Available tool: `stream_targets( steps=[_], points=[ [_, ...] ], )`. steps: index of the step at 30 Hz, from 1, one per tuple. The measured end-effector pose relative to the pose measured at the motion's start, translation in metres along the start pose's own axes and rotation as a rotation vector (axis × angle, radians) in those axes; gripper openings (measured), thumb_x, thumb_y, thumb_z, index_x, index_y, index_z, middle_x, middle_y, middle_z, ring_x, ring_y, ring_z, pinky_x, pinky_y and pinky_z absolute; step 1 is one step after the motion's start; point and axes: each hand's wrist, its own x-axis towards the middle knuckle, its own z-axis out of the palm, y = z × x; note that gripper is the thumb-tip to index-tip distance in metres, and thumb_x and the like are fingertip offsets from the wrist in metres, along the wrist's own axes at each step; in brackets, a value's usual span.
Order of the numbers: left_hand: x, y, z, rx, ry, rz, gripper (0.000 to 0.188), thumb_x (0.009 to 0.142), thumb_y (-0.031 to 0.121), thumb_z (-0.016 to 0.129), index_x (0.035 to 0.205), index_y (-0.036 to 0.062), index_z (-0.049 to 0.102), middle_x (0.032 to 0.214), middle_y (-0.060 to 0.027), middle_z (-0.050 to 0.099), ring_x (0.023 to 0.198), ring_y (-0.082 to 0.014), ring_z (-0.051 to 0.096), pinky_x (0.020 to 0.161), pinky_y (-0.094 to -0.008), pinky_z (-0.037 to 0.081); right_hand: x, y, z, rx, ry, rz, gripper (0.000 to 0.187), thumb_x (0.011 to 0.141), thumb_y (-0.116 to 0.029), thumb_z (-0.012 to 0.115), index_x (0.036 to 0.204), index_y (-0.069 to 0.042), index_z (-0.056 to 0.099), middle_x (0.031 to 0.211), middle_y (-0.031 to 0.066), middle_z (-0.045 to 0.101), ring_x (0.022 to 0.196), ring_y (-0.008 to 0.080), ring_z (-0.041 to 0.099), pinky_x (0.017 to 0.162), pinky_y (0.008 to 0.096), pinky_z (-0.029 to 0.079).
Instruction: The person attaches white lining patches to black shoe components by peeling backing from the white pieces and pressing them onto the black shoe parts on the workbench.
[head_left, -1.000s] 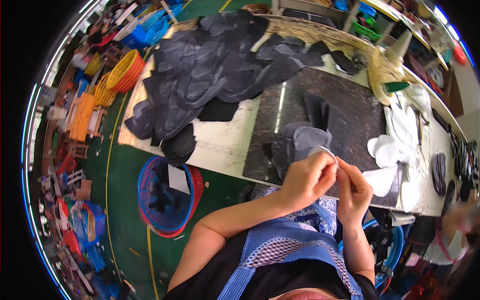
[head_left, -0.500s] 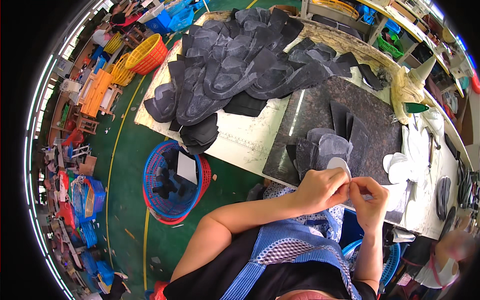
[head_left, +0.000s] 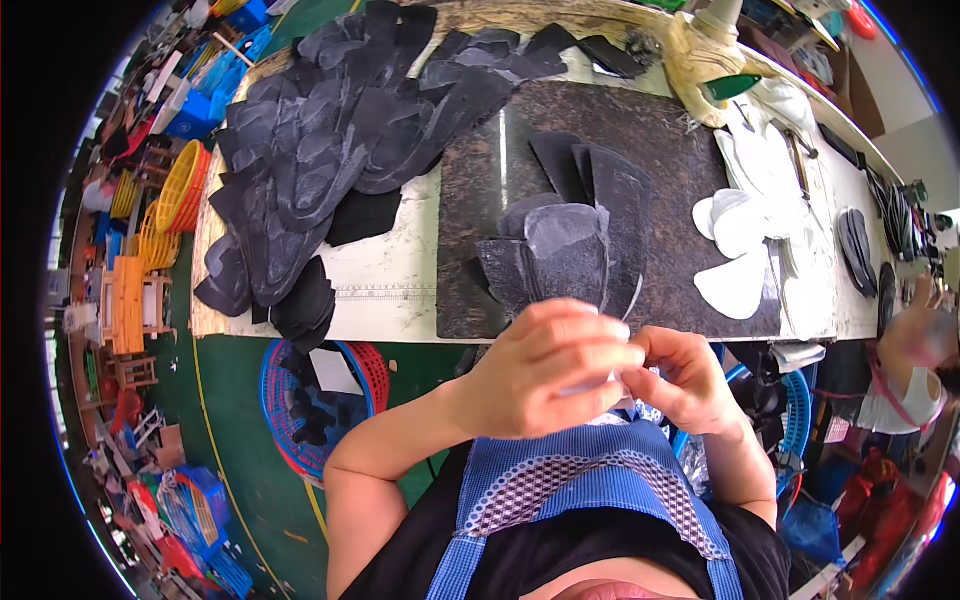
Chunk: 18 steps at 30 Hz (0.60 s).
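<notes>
My left hand is closed over a thin white piece, and only slivers of it show between and below the fingers. Close against it, my right hand pinches with thumb and forefinger; what lies in that pinch is hidden. Both hands are just off the table's front edge. Beyond them, on a dark speckled stone slab, lies a stack of black shoe-shaped pieces with a greyish patch on top. Loose white rounded pieces lie at the slab's right edge.
A large heap of black shoe pieces covers the table's left. At the back right stands a cream-coloured stand with a green object. Blue and red baskets stand on the floor at left, another blue basket at right.
The view has turned, so the table now lies straighter ahead. My left hand has rolled over the white piece, whose rounded end showed above the fingers before. Both hands remain together.
</notes>
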Motion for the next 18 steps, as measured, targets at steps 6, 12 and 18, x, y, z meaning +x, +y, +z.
stream_targets(
  steps=[6,12,18],
  points=[
    [-0.001,0.017,-0.034,-0.666,-0.079,-0.195,0.022,0.085,0.006,0.079,0.097,0.0085,0.061,0.114,-0.0118,0.075,0.118,-0.0333,0.067,0.104,-0.0464,0.049,-0.039,0.068,-0.038,-0.079,0.447,0.092,0.01,0.094,-0.007,0.058,0.094,0.001,0.063,0.079,0.0003,0.063,0.071,0.0064,0.058,0.065,0.0236,0.048],
    [-0.006,0.0,-0.05,-0.887,-0.121,-1.123,0.018,0.099,0.011,0.066,0.094,0.0057,0.05,0.102,-0.0179,0.073,0.092,-0.0189,0.072,0.083,-0.0324,0.056,-0.046,0.074,-0.04,-0.498,0.372,0.238,0.035,0.091,-0.03,0.073,0.107,0.001,0.073,0.095,0.011,0.073,0.089,0.0156,0.071,0.076,0.0331,0.057],
    [0.028,-0.067,-0.016,-0.823,-0.215,-0.991,0.018,0.099,0.015,0.069,0.1,0.0039,0.056,0.088,-0.0012,0.068,0.081,-0.0062,0.065,0.071,-0.0229,0.052,0.033,0.003,0.015,0.162,0.145,0.041,0.033,0.1,-0.028,0.069,0.103,0.005,0.07,0.077,0.0067,0.07,0.063,0.0103,0.065,0.056,0.0238,0.054]
  ],
)
